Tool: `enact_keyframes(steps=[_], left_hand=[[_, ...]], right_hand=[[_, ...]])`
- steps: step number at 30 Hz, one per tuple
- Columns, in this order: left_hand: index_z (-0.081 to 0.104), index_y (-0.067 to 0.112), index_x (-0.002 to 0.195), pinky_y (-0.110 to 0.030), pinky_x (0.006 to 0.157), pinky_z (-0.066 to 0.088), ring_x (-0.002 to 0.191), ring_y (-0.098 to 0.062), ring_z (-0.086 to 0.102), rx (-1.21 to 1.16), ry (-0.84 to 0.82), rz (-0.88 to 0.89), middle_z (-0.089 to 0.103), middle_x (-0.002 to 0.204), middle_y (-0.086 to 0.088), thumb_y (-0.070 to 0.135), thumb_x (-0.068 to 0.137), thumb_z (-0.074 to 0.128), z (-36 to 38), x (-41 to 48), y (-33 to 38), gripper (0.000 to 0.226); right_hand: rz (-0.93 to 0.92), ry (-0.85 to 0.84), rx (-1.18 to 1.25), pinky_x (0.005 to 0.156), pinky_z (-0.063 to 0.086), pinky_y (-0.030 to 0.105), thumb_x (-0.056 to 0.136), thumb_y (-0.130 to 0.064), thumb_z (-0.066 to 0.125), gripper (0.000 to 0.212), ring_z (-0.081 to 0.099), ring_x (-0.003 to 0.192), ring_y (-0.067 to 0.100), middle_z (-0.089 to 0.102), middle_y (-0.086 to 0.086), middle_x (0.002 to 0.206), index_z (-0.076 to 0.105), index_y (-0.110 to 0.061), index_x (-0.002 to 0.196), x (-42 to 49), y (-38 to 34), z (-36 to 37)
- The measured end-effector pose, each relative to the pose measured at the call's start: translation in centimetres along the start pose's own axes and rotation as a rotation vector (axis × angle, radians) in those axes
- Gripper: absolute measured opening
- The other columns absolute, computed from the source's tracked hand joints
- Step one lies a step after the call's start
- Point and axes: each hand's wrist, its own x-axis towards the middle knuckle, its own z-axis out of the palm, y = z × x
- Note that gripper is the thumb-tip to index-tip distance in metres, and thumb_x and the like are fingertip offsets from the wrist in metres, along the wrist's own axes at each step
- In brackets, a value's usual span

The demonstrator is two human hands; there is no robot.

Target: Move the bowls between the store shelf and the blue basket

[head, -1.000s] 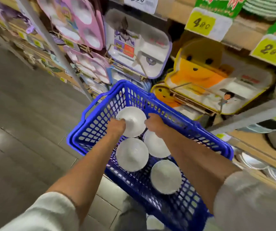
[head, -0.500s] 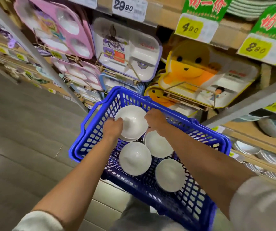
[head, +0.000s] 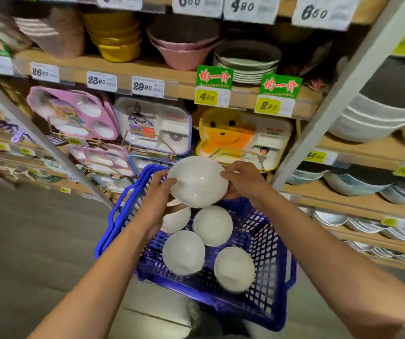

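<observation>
A white bowl hangs above the far end of the blue basket, held from both sides. My left hand grips its left rim and my right hand pinches its right rim. Several more white bowls lie upside down in the basket, among them one in the middle, one at the near left and one at the near right. Another bowl is partly hidden under my left wrist.
The store shelf rises right behind the basket, with kids' divided trays on wire stands, stacked bowls above and price tags. A grey upright post slants at the right. More bowls fill the right-hand shelves. Grey floor lies to the left.
Both hands have lifted the white bowl up out of the basket toward the shelf. The view has tilted upward, showing higher shelves.
</observation>
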Motion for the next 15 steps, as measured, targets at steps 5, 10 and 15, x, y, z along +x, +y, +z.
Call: enact_keyframes(steps=[5,10,15], left_hand=[[0.047,0.032,0.135,-0.046,0.089,0.056,0.105,-0.026,0.067,-0.108,-0.223,0.027,0.061,0.128,0.001,0.042,0.099,0.041,6.3,-3.8,1.8,0.037],[0.058,0.024,0.121,-0.041,0.069,0.061,0.088,-0.026,0.072,-0.195,-0.308,-0.013,0.064,0.120,-0.008,0.042,0.096,0.044,15.0,-8.0,1.7,0.034],[0.057,0.025,0.120,-0.036,0.060,0.058,0.084,-0.029,0.073,-0.149,-0.429,-0.016,0.064,0.123,-0.009,0.042,0.095,0.043,24.6,-12.9,0.2,0.034]], right_hand=[[-0.077,0.055,0.114,0.048,0.056,0.031,0.094,-0.016,0.059,0.015,0.059,0.040,0.013,0.054,-0.003,0.042,0.056,-0.012,0.080,-5.4,-0.1,-6.7],[-0.086,0.169,0.277,0.048,0.056,0.028,0.094,-0.022,0.058,0.013,0.061,0.049,0.016,0.060,0.009,0.062,0.063,-0.010,0.093,-11.9,1.8,-14.2],[-0.073,0.260,0.431,0.050,0.059,0.032,0.094,-0.031,0.055,0.025,0.064,0.060,0.017,0.063,0.008,0.073,0.064,-0.008,0.102,-19.0,6.5,-22.3]])
